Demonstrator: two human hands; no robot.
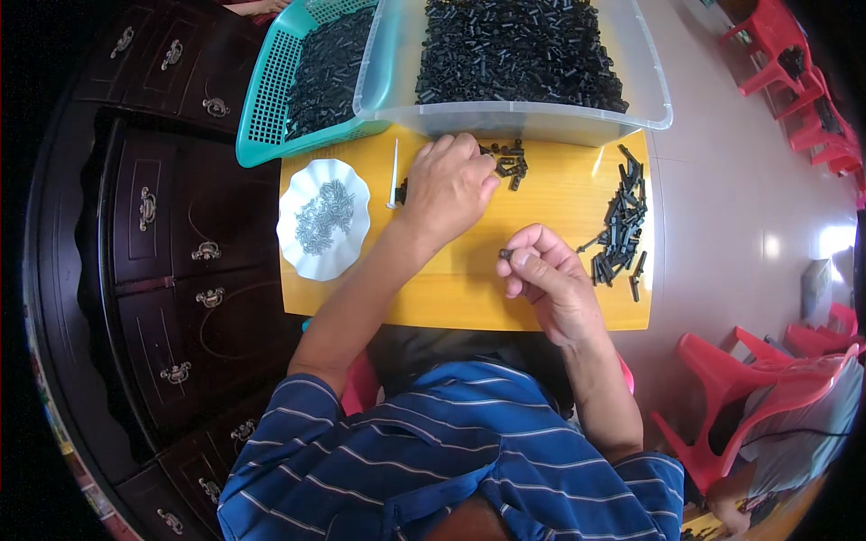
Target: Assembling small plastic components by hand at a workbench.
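Observation:
My right hand [555,284] is closed in a pinch above the yellow table, with a small dark plastic piece [506,254] between thumb and fingertips. Farther back, my left hand [449,194] is curled palm down at a loose group of small black plastic pieces [512,164]. Its fingertips are hidden beneath it, so what they hold does not show. Left of that hand lies a thin white pointed stick [394,171]. A white scalloped dish [290,225] holds many small silvery screw-like pieces [325,216].
At the table's back stand a clear plastic bin [514,115] and a teal basket [262,117], both holding black parts. Longer black parts [622,221] lie along the right side of the yellow table [433,302]. Dark drawers [144,261] flank the left; red chairs [713,406] and another person [803,433] are right.

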